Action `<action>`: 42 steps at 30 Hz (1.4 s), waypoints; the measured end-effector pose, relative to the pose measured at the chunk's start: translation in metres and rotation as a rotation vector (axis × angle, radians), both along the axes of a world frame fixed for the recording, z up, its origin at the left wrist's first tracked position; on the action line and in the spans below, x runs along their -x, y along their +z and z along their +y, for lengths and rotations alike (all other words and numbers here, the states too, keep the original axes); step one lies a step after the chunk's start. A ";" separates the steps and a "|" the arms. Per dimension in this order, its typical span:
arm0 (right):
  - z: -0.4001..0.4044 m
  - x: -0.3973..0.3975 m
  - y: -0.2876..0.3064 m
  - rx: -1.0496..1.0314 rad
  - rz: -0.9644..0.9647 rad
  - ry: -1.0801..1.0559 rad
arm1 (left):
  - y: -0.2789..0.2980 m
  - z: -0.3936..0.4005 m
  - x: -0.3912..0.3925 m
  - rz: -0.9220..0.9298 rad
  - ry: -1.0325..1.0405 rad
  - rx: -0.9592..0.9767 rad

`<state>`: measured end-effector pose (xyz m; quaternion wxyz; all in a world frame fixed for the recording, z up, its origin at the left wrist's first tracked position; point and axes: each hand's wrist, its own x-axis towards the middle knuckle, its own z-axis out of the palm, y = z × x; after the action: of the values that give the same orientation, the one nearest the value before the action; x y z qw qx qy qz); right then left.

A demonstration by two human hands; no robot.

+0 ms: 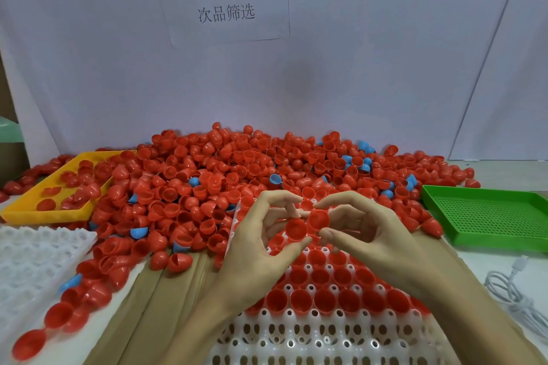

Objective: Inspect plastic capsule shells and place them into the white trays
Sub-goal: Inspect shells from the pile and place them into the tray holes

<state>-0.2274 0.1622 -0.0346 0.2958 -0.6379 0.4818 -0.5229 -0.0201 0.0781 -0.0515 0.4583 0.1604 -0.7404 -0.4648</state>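
Note:
My left hand (261,246) pinches a red capsule shell (295,229) between thumb and fingers, hollow side toward me. My right hand (364,234) pinches a second red shell (319,218) right beside it, the two shells touching. Both hands hover above the white tray (296,335) in front of me, whose far rows hold several red shells (299,299) sitting open side up. A big heap of red shells (222,169) with a few blue ones (194,181) fills the table behind.
A second white tray (32,258) lies at the left. A yellow tray (53,204) with several red shells sits at the back left, a green perforated tray (489,216) at the right. A white cable (510,293) coils at the right edge. A paper sign hangs on the wall.

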 end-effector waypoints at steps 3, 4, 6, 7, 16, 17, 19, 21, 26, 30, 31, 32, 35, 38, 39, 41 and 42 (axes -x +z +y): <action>0.001 0.000 0.000 0.007 -0.012 -0.028 | 0.003 0.002 0.001 0.057 -0.020 -0.076; 0.001 -0.001 0.000 0.009 -0.016 -0.037 | 0.004 0.002 0.000 0.080 -0.028 -0.106; 0.001 -0.001 0.000 0.013 -0.021 -0.043 | 0.007 0.002 -0.001 0.103 -0.029 -0.136; 0.001 -0.002 -0.001 0.016 -0.020 -0.045 | 0.008 0.002 -0.001 0.106 -0.026 -0.145; 0.000 -0.006 -0.003 -0.003 0.002 -0.053 | 0.008 0.006 -0.001 0.035 0.081 0.086; 0.000 -0.007 -0.004 -0.005 0.041 -0.065 | 0.007 0.007 -0.001 0.025 0.093 0.124; 0.000 -0.008 -0.006 -0.007 0.130 -0.069 | 0.005 0.011 0.001 0.007 0.110 0.167; 0.000 -0.011 -0.008 -0.014 0.176 -0.037 | 0.003 0.014 0.003 -0.018 0.150 0.233; 0.001 -0.015 -0.011 -0.007 0.202 0.001 | 0.003 0.016 0.004 -0.048 0.177 0.266; 0.001 -0.011 -0.010 0.004 0.180 -0.065 | 0.005 0.012 0.000 -0.049 0.125 0.161; 0.001 -0.010 -0.009 0.014 0.165 -0.090 | 0.007 0.009 -0.002 -0.051 0.102 0.132; 0.001 -0.009 -0.008 0.027 0.155 -0.114 | 0.008 0.007 -0.004 -0.056 0.082 0.110; 0.000 -0.010 -0.008 0.047 0.121 -0.133 | 0.011 -0.002 -0.011 -0.104 0.067 0.080; -0.001 -0.018 -0.009 0.073 0.224 -0.160 | 0.009 -0.010 -0.016 -0.167 0.073 0.055; -0.001 -0.021 -0.010 0.094 0.289 -0.185 | 0.008 -0.012 -0.017 -0.167 0.082 0.050; -0.001 -0.028 -0.011 0.140 0.362 -0.281 | 0.007 -0.014 -0.017 -0.143 0.108 0.053; -0.001 -0.031 -0.011 0.157 0.360 -0.332 | 0.007 -0.014 -0.018 -0.128 0.114 0.067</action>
<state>-0.1960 0.1615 -0.0460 0.0649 -0.6541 0.5826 -0.4780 -0.0024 0.0637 -0.0450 0.4410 0.2164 -0.7728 -0.4018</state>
